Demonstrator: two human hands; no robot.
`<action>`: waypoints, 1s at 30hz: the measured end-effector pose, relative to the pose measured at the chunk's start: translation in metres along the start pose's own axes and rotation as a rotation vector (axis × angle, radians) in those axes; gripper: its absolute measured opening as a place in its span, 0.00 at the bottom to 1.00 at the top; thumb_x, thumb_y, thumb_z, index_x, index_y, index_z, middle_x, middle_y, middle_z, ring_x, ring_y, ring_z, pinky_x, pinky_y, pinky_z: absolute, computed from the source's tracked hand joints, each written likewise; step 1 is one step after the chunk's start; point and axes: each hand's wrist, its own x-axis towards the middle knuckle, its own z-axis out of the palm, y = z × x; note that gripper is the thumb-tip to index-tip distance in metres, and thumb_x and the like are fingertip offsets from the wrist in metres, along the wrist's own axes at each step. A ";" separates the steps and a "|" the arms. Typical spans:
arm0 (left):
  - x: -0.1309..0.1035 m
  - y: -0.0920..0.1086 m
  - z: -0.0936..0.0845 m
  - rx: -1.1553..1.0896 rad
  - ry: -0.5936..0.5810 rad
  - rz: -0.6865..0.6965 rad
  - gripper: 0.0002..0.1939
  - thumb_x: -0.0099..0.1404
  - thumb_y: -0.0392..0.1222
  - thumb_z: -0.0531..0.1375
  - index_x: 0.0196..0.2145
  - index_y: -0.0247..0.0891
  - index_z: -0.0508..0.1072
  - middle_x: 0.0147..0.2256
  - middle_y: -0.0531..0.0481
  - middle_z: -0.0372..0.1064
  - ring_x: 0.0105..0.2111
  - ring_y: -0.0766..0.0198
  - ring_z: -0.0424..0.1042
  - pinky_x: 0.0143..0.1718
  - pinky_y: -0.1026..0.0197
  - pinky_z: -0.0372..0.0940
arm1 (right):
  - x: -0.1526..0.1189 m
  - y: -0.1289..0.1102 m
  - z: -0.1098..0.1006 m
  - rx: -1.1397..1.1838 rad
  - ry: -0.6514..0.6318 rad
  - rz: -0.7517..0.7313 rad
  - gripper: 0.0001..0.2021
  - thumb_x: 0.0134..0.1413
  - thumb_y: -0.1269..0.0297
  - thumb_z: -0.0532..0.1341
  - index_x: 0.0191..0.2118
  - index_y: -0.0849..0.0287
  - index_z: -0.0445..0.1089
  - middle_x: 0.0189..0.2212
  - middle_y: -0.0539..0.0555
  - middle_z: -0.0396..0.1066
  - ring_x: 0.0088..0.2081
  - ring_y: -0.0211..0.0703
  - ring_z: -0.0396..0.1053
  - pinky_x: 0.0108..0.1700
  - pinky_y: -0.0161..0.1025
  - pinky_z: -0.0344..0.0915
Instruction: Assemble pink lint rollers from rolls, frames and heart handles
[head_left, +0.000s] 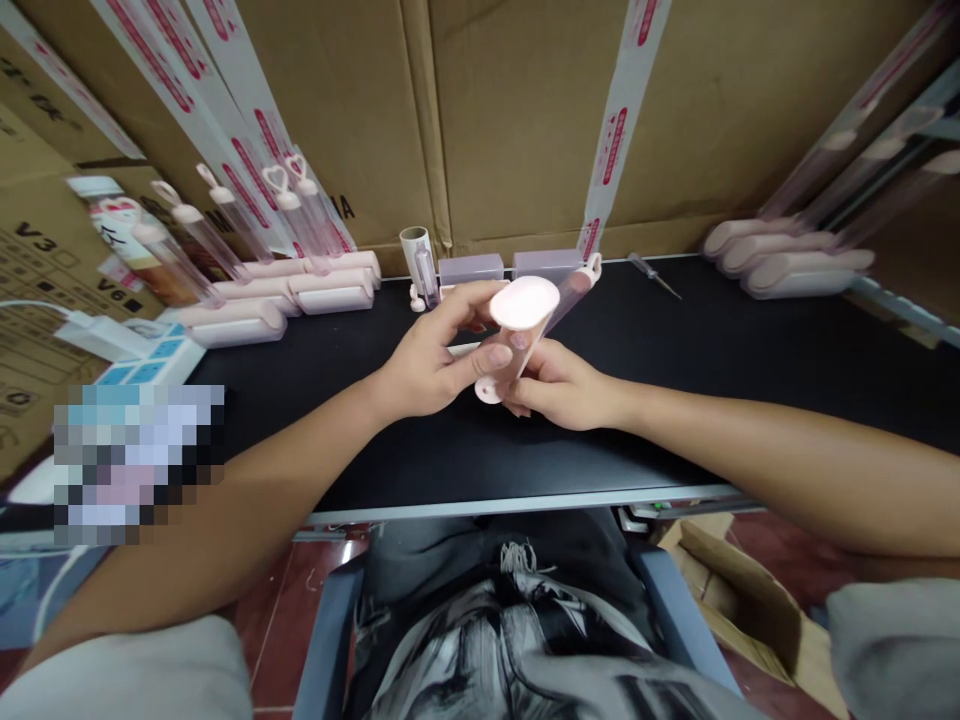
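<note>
My left hand (431, 360) is wrapped round a pale pink roller-like tool (525, 303), its thumb pressed along the near side. The tool's broad oval end faces up, while a small round pink end piece with a hole shows at the bottom. My right hand (566, 385) grips it from the right and below, its fingers partly hidden. A clear pinkish handle with a loop at its tip (592, 268) slants up to the right behind the tool. Several similar pink tools (330, 290) with clear upright handles stand at the back left.
More such tools (810, 270) stand at the back right, near a small screwdriver (654, 275). Behind my hands are a white tube (416, 250) and lilac blocks (471, 270). A power strip (154, 360), a bottle (112, 230) and a blurred-out object (139, 460) lie left. Cardboard (525, 120) walls the back.
</note>
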 end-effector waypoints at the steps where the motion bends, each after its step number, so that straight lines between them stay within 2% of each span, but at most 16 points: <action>1: 0.000 0.002 0.001 -0.020 -0.024 -0.005 0.40 0.69 0.73 0.63 0.65 0.41 0.74 0.61 0.38 0.76 0.64 0.43 0.74 0.69 0.43 0.67 | 0.000 -0.001 0.000 -0.024 -0.011 -0.025 0.07 0.69 0.64 0.63 0.36 0.57 0.68 0.23 0.45 0.67 0.23 0.34 0.64 0.27 0.33 0.63; 5: 0.000 0.012 0.005 -0.164 -0.197 -0.110 0.30 0.71 0.69 0.64 0.50 0.37 0.81 0.46 0.41 0.82 0.54 0.47 0.80 0.64 0.45 0.72 | 0.000 -0.004 0.001 -0.180 -0.028 -0.127 0.03 0.65 0.68 0.64 0.37 0.57 0.71 0.26 0.47 0.69 0.29 0.37 0.65 0.34 0.37 0.67; 7: 0.000 0.016 0.005 -0.267 -0.221 -0.124 0.27 0.72 0.66 0.66 0.46 0.37 0.81 0.44 0.41 0.83 0.51 0.49 0.82 0.61 0.46 0.74 | 0.000 -0.005 0.001 -0.238 -0.019 -0.143 0.04 0.65 0.66 0.66 0.36 0.57 0.72 0.28 0.49 0.71 0.31 0.39 0.67 0.37 0.38 0.68; 11: 0.004 0.021 -0.002 -0.480 -0.082 -0.101 0.24 0.73 0.60 0.67 0.57 0.41 0.77 0.50 0.43 0.83 0.53 0.50 0.83 0.59 0.46 0.77 | -0.003 -0.009 -0.001 -0.274 0.072 -0.191 0.09 0.68 0.57 0.66 0.46 0.57 0.77 0.32 0.50 0.77 0.28 0.39 0.69 0.33 0.38 0.68; 14: 0.008 0.019 -0.014 -0.574 0.055 -0.160 0.27 0.74 0.61 0.66 0.62 0.46 0.72 0.43 0.49 0.83 0.47 0.52 0.85 0.51 0.47 0.80 | -0.008 -0.014 -0.005 -0.433 0.278 -0.242 0.11 0.68 0.55 0.66 0.49 0.55 0.79 0.31 0.51 0.77 0.26 0.40 0.69 0.32 0.40 0.67; 17: 0.011 0.015 -0.026 -0.678 0.058 -0.226 0.26 0.72 0.61 0.68 0.60 0.48 0.69 0.35 0.56 0.78 0.33 0.59 0.83 0.37 0.54 0.79 | -0.011 -0.019 -0.010 -0.625 0.451 -0.319 0.09 0.66 0.54 0.66 0.44 0.51 0.80 0.35 0.55 0.78 0.34 0.49 0.74 0.43 0.50 0.72; 20: 0.010 0.014 -0.028 -0.722 -0.020 -0.287 0.26 0.69 0.61 0.71 0.55 0.47 0.69 0.30 0.58 0.72 0.24 0.65 0.75 0.28 0.59 0.74 | -0.010 -0.020 -0.018 -0.802 0.509 -0.406 0.11 0.62 0.51 0.68 0.46 0.47 0.80 0.44 0.58 0.79 0.49 0.62 0.76 0.57 0.65 0.68; 22: 0.008 0.015 -0.026 -0.685 -0.103 -0.334 0.28 0.68 0.65 0.70 0.54 0.45 0.69 0.30 0.57 0.71 0.24 0.65 0.74 0.27 0.59 0.73 | -0.008 -0.018 -0.023 -0.902 0.513 -0.423 0.15 0.62 0.50 0.67 0.52 0.46 0.79 0.51 0.59 0.77 0.58 0.68 0.73 0.63 0.70 0.63; 24: 0.005 0.018 -0.022 -0.660 -0.190 -0.372 0.31 0.66 0.68 0.70 0.53 0.44 0.70 0.29 0.56 0.72 0.24 0.64 0.75 0.28 0.58 0.73 | -0.005 -0.015 -0.027 -0.973 0.473 -0.432 0.18 0.65 0.50 0.66 0.57 0.48 0.77 0.55 0.61 0.76 0.61 0.69 0.71 0.64 0.70 0.62; 27: 0.002 0.020 -0.017 -0.664 -0.268 -0.401 0.33 0.64 0.70 0.71 0.51 0.43 0.71 0.29 0.55 0.72 0.24 0.64 0.75 0.29 0.58 0.74 | -0.002 -0.011 -0.031 -1.056 0.354 -0.404 0.20 0.70 0.51 0.62 0.60 0.53 0.74 0.52 0.62 0.79 0.52 0.62 0.75 0.56 0.60 0.68; 30: 0.001 0.019 -0.015 -0.644 -0.284 -0.384 0.31 0.65 0.70 0.71 0.49 0.41 0.72 0.29 0.54 0.73 0.24 0.65 0.75 0.28 0.59 0.73 | -0.001 -0.009 -0.032 -1.108 0.304 -0.350 0.19 0.74 0.49 0.58 0.58 0.55 0.74 0.43 0.60 0.80 0.41 0.55 0.74 0.47 0.52 0.69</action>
